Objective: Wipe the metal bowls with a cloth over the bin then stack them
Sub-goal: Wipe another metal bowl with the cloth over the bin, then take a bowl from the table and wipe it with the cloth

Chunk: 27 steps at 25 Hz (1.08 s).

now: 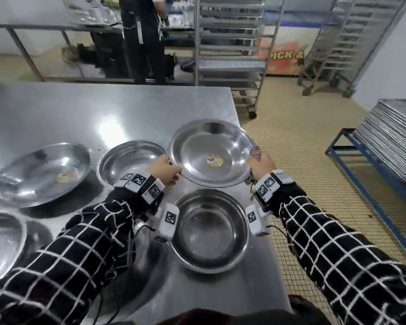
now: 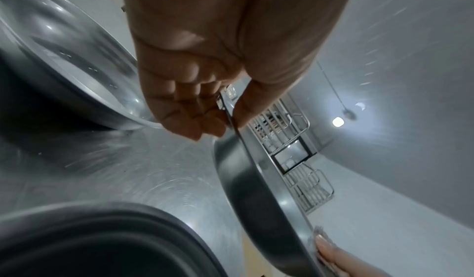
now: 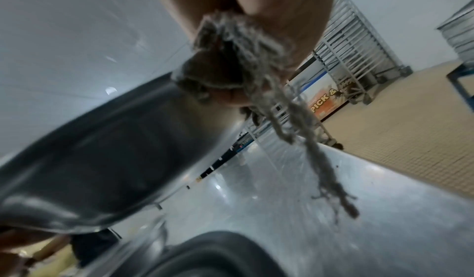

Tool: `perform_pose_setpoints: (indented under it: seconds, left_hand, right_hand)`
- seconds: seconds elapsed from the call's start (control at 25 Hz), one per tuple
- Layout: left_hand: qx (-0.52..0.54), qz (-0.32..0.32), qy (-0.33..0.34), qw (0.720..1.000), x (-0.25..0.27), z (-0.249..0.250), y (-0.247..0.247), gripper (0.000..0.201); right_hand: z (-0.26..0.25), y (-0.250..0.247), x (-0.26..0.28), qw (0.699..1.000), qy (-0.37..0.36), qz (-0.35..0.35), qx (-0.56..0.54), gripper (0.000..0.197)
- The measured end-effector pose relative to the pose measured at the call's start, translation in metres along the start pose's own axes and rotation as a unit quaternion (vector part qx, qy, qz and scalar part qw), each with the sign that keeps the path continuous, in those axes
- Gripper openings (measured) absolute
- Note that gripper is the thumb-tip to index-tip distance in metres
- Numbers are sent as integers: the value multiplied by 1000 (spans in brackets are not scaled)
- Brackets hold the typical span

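A wide metal bowl (image 1: pixel 211 152) with a sticker inside hangs above the steel table's (image 1: pixel 103 113) right part, held by both hands. My left hand (image 1: pixel 165 171) pinches its left rim (image 2: pixel 228 111) between thumb and curled fingers. At the right rim, my right hand (image 1: pixel 260 164) grips a frayed grey cloth (image 1: pixel 256 153) against the bowl; loose threads of the cloth (image 3: pixel 256 78) dangle below. A deeper bowl (image 1: pixel 210 231) sits on the table just under my wrists. Another bowl (image 1: pixel 131 160) stands to the left of the held one. No bin shows in any view.
A large shallow bowl (image 1: pixel 42 174) and part of another (image 1: pixel 2 242) lie on the table's left. The table's right edge borders tiled floor (image 1: pixel 302 160). Tray racks (image 1: pixel 230 43), a stack of trays on a blue frame (image 1: pixel 384 141) and a standing person (image 1: pixel 145 38) are beyond.
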<state>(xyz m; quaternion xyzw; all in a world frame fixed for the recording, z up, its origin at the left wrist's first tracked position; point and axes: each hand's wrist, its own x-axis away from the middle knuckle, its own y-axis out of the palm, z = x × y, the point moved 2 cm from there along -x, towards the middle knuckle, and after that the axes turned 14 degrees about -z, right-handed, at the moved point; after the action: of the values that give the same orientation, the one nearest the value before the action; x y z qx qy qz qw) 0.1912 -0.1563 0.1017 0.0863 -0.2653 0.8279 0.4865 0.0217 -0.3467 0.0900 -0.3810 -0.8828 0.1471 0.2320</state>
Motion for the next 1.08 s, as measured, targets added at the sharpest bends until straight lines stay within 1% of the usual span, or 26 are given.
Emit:
perform_pose_setpoints:
  seconds: [0.08,0.16,0.28,0.36,0.48,0.56,0.64,0.72,0.8,0.88,1.0,1.08]
  left_hand:
    - [-28,-2,-10,1000,-21,-3,-5,14]
    - [-90,-8,-34,995,-39,-7,-11,15]
    - [-224,-42,-55,972,-56,-9,-14,27]
    - [-270,-68,-64,958,-63,-12,-13,31]
    - [-266,-86,-83,956,-75,-21,-13,35]
    - [-258,-74,-84,960,-81,-24,-13,30]
    - [-259,-53,-79,961,-84,-25,-11,23]
    - [-263,-39,-81,961,-85,-29,-10,25]
    - [-260,-31,-89,961,-86,-31,-9,26]
    - [-253,-23,-93,963,-85,-30,-9,27]
    - [-264,-10,-84,961,-76,-24,-10,22]
    - [-261,1,-73,963,-67,-20,-13,16]
  right_hand:
    - [0,4,-24,999,4,-7,42,17]
    - [-2,8,-44,997,7,-29,77,11]
    - [-2,9,-66,994,11,-45,97,15]
    - [-1,9,-77,993,15,-47,106,11]
    - [3,12,-92,990,24,-59,128,14]
    - [6,15,-99,987,32,-71,143,22]
    - [11,18,-104,987,36,-76,137,24]
    - [14,20,-106,991,27,-76,111,19]
    - [16,20,-105,991,20,-80,107,24]
    - [18,21,-107,988,18,-82,127,30]
    - [16,18,-107,982,-3,-41,184,39]
    - [10,15,-99,983,-29,-13,180,42]
